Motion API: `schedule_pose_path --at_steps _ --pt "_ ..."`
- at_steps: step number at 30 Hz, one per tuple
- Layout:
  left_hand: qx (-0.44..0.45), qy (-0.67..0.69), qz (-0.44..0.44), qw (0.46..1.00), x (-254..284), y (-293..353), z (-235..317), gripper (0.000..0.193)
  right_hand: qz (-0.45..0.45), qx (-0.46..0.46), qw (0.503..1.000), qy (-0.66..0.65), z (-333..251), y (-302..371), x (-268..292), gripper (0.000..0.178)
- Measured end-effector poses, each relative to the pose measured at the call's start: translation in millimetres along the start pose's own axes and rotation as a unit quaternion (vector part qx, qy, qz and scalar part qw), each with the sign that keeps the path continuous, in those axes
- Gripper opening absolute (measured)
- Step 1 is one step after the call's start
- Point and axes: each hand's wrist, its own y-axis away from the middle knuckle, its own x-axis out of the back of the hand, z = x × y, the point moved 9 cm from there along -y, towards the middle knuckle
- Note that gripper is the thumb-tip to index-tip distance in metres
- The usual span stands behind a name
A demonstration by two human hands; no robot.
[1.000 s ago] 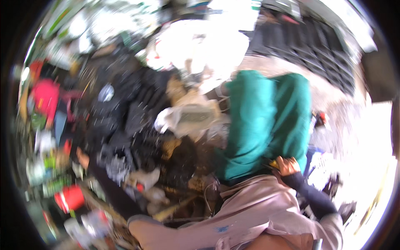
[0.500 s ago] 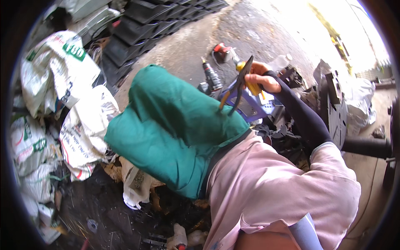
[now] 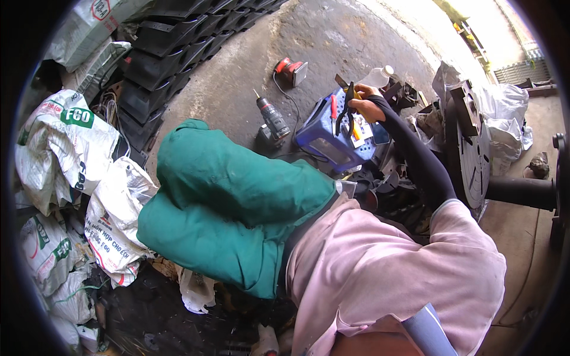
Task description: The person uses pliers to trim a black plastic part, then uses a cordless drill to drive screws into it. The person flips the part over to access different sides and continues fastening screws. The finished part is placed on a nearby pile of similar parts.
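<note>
My right hand [image 3: 369,107], in a black sleeve, is closed on a pair of pliers [image 3: 346,110] with dark jaws and some yellow by the fingers. It is over a blue plastic stool [image 3: 320,139] with a perforated top. Around the hand on the stool are a red-handled tool [image 3: 333,107] and small orange and white items [image 3: 357,134]; their exact kinds are hard to make out. My left hand is not in view. My legs in green trousers [image 3: 237,190] stretch toward the upper left.
A cordless drill [image 3: 273,120] and a red corded power tool [image 3: 292,72] sit on the concrete floor. Beyond the stool is a clear plastic bottle [image 3: 377,77]. White sacks [image 3: 68,142] pile up at left, beside stacked black panels [image 3: 157,65]. A dark round metal plate [image 3: 469,148] stands at right.
My right hand with the pliers has gone from above my thigh to over the blue stool. The view has shifted, bringing more of the stool into sight.
</note>
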Motion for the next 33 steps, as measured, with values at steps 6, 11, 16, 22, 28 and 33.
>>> schedule_pose_path --at_steps 6,11,16,22,28,33 --pt "0.003 -0.02 0.01 1.0 7 7 7 0.034 -0.097 0.026 0.995 -0.01 83 -54 -19 0.016" --pt "0.01 -0.033 0.025 0.999 18 15 8 0.034 -0.089 -0.033 0.995 -0.002 114 -63 -19 0.019" --pt "-0.013 -0.03 0.039 0.999 36 30 27 0.034 0.038 -0.2 0.967 0.154 130 -61 -2 0.029" --pt "-0.17 0.046 0.031 0.984 25 93 133 0.033 0.117 -0.252 0.942 0.189 141 -55 -5 0.037" --pt "-0.412 0.005 0.009 0.911 -32 222 259 0.036 0.131 -0.192 0.906 0.354 119 -46 -8 0.047" --pt "-0.499 -0.062 -0.026 0.864 -55 287 295 0.027 0.162 0.007 0.942 0.293 -11 -17 -41 0.052"
